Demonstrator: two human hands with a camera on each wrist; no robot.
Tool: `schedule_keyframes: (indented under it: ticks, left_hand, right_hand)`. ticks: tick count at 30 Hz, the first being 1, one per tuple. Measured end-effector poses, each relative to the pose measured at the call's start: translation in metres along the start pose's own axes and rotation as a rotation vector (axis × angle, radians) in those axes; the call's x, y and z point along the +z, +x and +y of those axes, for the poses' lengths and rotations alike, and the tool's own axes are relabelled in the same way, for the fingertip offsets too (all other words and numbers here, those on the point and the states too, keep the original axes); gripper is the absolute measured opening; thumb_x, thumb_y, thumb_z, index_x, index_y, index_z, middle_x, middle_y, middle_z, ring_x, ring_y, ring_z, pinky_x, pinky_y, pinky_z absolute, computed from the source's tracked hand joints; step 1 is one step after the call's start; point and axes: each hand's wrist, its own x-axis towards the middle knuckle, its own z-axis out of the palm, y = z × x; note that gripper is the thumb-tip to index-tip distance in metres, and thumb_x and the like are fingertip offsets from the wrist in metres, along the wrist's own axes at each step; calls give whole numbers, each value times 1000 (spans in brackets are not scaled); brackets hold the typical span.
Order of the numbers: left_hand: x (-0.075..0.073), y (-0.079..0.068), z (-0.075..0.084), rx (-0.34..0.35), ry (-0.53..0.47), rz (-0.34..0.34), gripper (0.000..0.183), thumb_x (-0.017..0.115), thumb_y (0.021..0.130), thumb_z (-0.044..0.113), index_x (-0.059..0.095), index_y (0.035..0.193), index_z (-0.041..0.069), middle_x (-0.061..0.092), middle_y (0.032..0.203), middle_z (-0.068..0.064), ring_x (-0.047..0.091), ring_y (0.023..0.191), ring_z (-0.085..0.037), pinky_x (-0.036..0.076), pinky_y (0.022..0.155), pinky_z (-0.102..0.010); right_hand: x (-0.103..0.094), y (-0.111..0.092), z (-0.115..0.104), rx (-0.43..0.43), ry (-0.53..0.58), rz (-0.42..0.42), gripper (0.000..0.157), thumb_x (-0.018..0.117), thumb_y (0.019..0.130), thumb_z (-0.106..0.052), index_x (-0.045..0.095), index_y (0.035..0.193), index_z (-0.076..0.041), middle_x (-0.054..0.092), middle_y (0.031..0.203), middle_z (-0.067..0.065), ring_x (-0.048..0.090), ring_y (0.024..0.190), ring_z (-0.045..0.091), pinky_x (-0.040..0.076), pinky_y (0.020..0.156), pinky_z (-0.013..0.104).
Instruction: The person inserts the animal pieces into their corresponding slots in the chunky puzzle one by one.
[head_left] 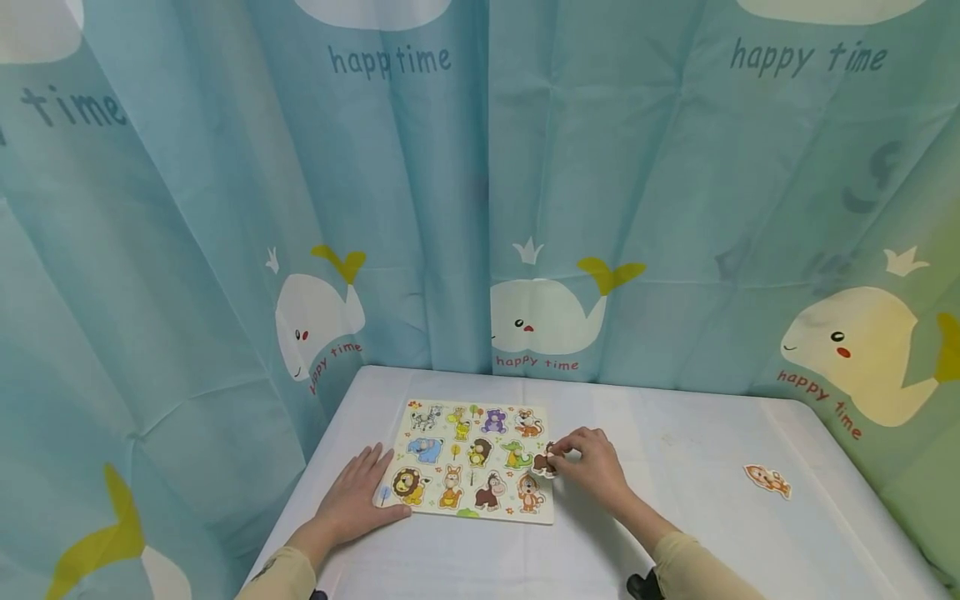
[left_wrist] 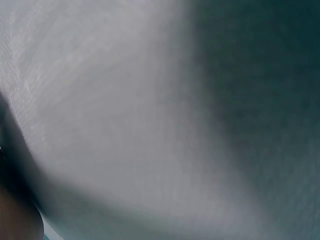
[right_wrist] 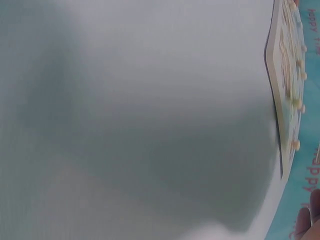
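Note:
A pale animal puzzle board (head_left: 468, 475) lies on the left part of the white table, with pictures of a zebra, elephant, lion, crocodile and other animals. My left hand (head_left: 352, 496) rests at its left edge, fingers stretched out and thumb along the lower left corner. Between thumb and fingertips, my right hand (head_left: 596, 468) pinches a brown animal puzzle piece (head_left: 543, 462), which overlaps the board's right edge beside the crocodile. Small knobs stand up from the board (right_wrist: 280, 95) in the right wrist view, with fingertips of the right hand (right_wrist: 312, 220) at the lower right corner.
A loose orange-and-white animal piece (head_left: 768, 481) lies farther right on the white table (head_left: 675, 467). Blue curtains (head_left: 450, 208) printed with whales hang close behind the table and along its sides. The left wrist view is mostly blurred pale cloth and shadow.

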Motion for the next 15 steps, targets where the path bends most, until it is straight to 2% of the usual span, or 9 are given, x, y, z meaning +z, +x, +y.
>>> schedule_keyframes:
  ticks: [4,11,15]
  left_hand:
    - [6,2,-5,11,-8,31,115,70,77,76,34,159,4,27,165,-21,19,153,-42,16,124,-56]
    - [-2,0,1,-15,-1,-8,114,69,78,75,32,160,4,24,166,-20,16,154,-41,14,125,-56]
    - [-2,-1,1,-12,4,3,114,70,78,75,33,159,4,26,166,-20,17,154,-41,16,125,-56]
  right_hand:
    - [7,1,-6,3,2,-23,13,87,81,-19,75,80,-25,64,90,-11,53,93,16,45,82,41]
    - [17,0,-13,-25,13,-36,14,87,81,-19,76,80,-26,62,87,-14,51,90,15,44,81,39]
    - [22,-2,-18,-37,8,-39,14,87,80,-19,75,80,-27,62,87,-15,52,90,14,45,82,39]
